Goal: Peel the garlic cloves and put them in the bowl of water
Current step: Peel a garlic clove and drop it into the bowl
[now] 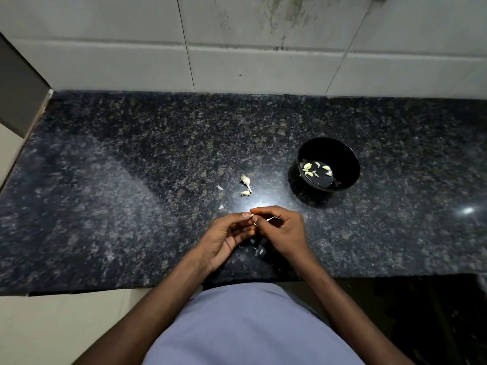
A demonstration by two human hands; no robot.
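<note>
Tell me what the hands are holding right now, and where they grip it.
A small pale garlic clove: the left hand pinches its left end at thumb and fingertip, the right hand pinches its right side, where a thin papery strip sticks out.

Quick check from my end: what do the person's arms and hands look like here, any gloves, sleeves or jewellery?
Both arms are bare from wrist to the frame's lower edge; no sleeves show. The left hand and right hand are gloveless, with no rings, watch or bands visible. Nails look short. The only clothing in view is a plain light lavender-blue garment over the torso.
</note>
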